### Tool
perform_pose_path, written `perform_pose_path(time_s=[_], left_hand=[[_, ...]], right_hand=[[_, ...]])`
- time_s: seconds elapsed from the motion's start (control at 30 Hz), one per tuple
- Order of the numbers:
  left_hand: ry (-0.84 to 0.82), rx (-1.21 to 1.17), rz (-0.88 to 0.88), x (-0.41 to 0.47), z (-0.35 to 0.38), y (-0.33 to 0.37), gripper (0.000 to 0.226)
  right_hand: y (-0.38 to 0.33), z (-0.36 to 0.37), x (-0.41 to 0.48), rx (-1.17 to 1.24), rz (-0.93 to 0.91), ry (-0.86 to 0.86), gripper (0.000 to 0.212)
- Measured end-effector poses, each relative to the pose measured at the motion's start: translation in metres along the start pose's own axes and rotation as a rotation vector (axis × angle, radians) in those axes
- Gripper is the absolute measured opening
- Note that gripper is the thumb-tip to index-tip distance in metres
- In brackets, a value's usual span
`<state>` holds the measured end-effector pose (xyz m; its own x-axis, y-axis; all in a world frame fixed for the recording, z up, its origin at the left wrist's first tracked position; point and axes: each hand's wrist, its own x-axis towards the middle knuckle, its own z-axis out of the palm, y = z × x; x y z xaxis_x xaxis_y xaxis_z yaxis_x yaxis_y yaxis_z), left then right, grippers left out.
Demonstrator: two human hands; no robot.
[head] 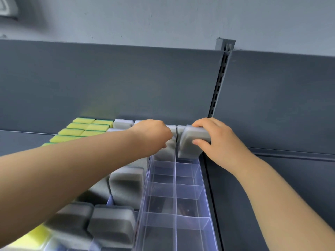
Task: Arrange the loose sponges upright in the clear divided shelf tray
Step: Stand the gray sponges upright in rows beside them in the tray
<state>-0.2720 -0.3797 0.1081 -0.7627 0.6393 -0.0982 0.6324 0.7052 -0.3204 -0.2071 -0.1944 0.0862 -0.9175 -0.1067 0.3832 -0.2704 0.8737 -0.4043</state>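
Note:
A clear divided tray (199, 198) runs away from me on the dark shelf, its two right columns bare in front. My right hand (215, 140) grips a grey sponge (190, 144) that stands upright in a far cell of the rightmost column. My left hand (154, 136) reaches across, its curled fingers on another upright grey sponge (165, 151) in the neighbouring column; the fingertips are hidden. More grey sponges (125, 185) stand in the left columns.
Yellow-green sponges (87, 129) fill the far left rows. A dark back panel (126, 84) with a slotted upright post (220, 77) closes the shelf behind. Bare dark shelf (272, 196) lies to the right of the tray.

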Motion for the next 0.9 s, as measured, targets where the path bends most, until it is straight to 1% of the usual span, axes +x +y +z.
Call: perform_pose_path(time_s=[0.1,0.3,0.47,0.63,0.77,0.9], left_hand=[[-0.007,-0.012,-0.019,-0.003,0.002,0.0,0.012],[-0.016,0.003,-0.017,-0.006,0.003,0.0,0.015],[-0.022,-0.035,0.007,-0.005,0.009,-0.003,0.018],[0.011,-0.05,0.012,-0.006,0.012,-0.004,0.023],[0.069,-0.073,0.024,-0.005,0.016,-0.006,0.026],[0.083,-0.075,0.038,-0.006,0.019,-0.007,0.032]], right_hand=[[-0.001,0.007,0.001,-0.03,-0.009,-0.029,0.029],[0.004,0.027,0.001,-0.061,-0.013,-0.052,0.031],[0.013,0.046,0.0,-0.095,-0.062,0.001,0.03],[0.019,0.052,-0.001,-0.143,-0.129,0.068,0.032],[0.021,0.052,0.001,-0.148,-0.154,0.082,0.036],[0.02,0.051,0.001,-0.15,-0.168,0.086,0.038]])
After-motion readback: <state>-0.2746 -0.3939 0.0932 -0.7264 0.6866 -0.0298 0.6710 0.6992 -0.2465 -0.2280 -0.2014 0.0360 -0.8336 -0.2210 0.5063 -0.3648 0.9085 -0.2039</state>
